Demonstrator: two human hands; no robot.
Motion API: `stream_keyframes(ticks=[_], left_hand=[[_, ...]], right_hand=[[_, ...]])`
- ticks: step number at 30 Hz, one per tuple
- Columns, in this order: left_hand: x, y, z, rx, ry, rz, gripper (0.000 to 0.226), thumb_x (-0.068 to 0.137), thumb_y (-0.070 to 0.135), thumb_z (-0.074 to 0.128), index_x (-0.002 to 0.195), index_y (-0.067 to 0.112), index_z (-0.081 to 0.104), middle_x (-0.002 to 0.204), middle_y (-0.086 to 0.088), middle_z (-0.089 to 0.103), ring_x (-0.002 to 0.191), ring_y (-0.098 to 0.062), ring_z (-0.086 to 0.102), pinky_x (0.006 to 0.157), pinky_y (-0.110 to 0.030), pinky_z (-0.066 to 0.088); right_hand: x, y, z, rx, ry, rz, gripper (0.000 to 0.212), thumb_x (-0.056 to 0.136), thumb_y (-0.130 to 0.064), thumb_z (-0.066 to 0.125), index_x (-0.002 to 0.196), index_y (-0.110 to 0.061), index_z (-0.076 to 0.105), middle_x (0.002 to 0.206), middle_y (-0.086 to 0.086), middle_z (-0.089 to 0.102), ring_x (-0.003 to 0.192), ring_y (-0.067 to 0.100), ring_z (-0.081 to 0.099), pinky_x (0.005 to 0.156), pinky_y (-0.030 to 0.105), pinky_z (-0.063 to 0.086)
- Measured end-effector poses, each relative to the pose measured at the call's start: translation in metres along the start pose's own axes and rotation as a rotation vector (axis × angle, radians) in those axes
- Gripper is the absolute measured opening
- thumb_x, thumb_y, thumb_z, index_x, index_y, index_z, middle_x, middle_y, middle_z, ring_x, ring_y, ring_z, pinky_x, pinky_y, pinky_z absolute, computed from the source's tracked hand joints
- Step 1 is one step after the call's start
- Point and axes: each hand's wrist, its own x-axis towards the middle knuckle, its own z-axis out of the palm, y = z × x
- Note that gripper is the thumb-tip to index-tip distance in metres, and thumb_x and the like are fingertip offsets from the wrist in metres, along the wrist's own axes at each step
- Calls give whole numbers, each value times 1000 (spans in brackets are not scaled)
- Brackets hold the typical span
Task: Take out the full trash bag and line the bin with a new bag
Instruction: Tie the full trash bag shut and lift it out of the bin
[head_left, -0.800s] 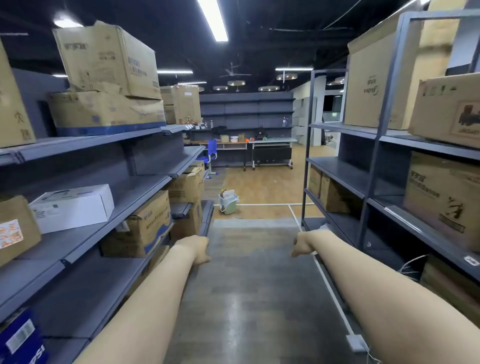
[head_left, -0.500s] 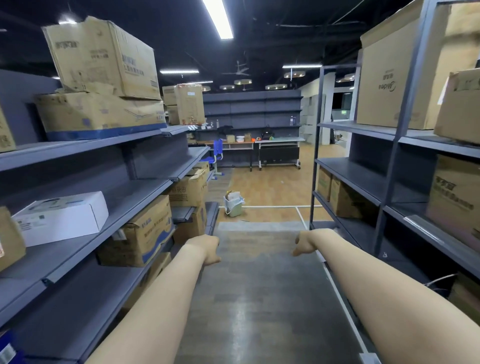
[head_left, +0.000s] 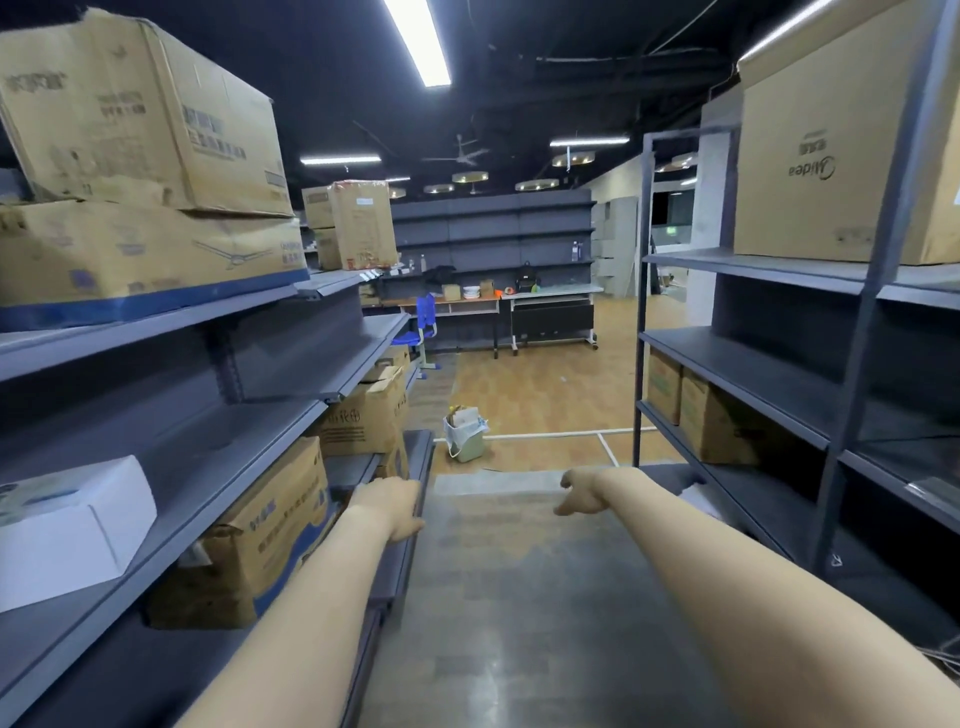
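Observation:
A small pale green bin (head_left: 466, 446) stands on the floor at the far end of the aisle, just past the left shelving. A light bag (head_left: 470, 427) lines it, stuffed with cardboard and paper that sticks out above the rim. Both my arms reach forward over the aisle floor. My left hand (head_left: 395, 506) and my right hand (head_left: 581, 491) hang wrist-down with fingers curled loosely, holding nothing. Both hands are well short of the bin.
Grey shelving (head_left: 218, 431) with cardboard boxes (head_left: 140, 119) lines the left of the narrow aisle; a dark rack (head_left: 779, 364) with more boxes lines the right. Beyond the bin lie a wooden floor, a blue chair (head_left: 418, 332) and desks (head_left: 550, 312).
The view has moved forward along the aisle, so the bin looks larger and nearer. Both hands stay stretched ahead and empty, now a little lower in the view.

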Motion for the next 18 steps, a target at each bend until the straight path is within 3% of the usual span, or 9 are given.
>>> stream_keyframes(ticks=[5,18], left_hand=[[56,-7,0,6,24,53,49,91,43,51,130,12,43,130,-10,51,120,-30,50,98,-43,40],[224,11,11,-127,-33,84,61,90,48,52,137,11,38,138,-10,47,125,-28,47,101,-39,42]], right_hand=[[51,-1,-9,56,78,-23,64,93,-41,51,146,-14,29,151,7,34,137,26,36,110,35,33],[214,34,-59,37,58,-65,65,93,-40,51,147,-15,27,151,7,33,136,26,36,109,36,34]])
